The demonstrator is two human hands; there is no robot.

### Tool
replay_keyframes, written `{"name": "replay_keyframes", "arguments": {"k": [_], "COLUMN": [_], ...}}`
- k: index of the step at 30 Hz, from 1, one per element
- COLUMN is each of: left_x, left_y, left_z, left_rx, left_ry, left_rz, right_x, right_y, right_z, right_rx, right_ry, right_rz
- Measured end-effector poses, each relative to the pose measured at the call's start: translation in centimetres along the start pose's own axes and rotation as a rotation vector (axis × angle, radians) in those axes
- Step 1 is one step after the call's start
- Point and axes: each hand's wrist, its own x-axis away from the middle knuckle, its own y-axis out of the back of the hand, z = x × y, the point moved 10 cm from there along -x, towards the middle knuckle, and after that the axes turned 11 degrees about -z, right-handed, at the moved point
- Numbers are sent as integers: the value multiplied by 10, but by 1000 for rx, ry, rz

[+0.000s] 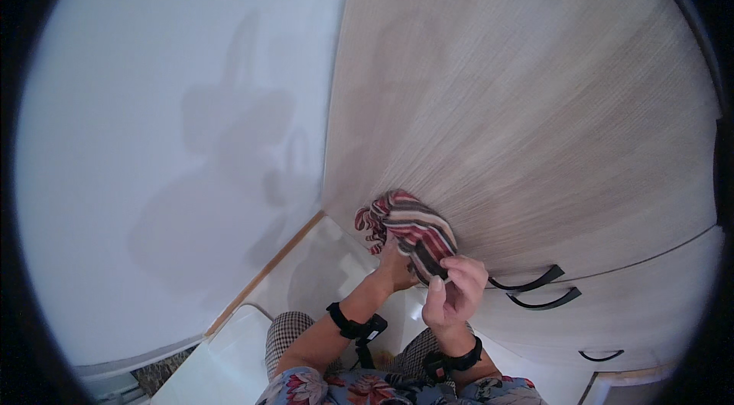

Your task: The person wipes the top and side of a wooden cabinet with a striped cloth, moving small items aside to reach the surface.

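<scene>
A bunched piece of striped cloth [417,225], in red, black, cream and brown bands, hangs in front of the wood-grain panel. My left hand [394,267] grips it from below, its fingers mostly hidden by the folds. At the cloth's lower right edge is my right hand [459,290], with thumb and fingers drawn into a pinch. A tiny pale thing shows between those fingertips, too small to name. Both wrists carry black straps; a small dark device [371,330] sits on the left one.
The tall wood-grain cabinet front [520,114] stands close ahead, with black curved handles [544,299] to the right of my hands. A white wall [153,137] rises on the left, edged below by a wooden strip [264,275]. My checked trousers [289,328] show beneath my arms.
</scene>
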Motion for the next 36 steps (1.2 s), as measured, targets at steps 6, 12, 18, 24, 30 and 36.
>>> {"name": "replay_keyframes", "arguments": {"k": [6,12,18,24,30,36], "left_x": [54,56,106,138,94,125], "left_y": [-4,63,51,42,75,70], "left_z": [83,105,132,175,165,207], "left_rx": [150,1178,1371,1092,1315,1163], "left_ry": [534,1120,1480,1571,1286,1278], "left_rz": [6,-870,-1063,-887,-918,-1197], "right_x": [16,96,260,286,228,236], "right_y": [-60,-76,-119,-171,-186,-236], "right_z": [-18,-84,-157,-153,-142,-166], "right_rx": [112,-45,-476,-1000,-997,-891], "right_ry": [-27,-521,-1838,-2117,-1984,-1906], "right_rz": [187,129,-35,67,-137,-134]}}
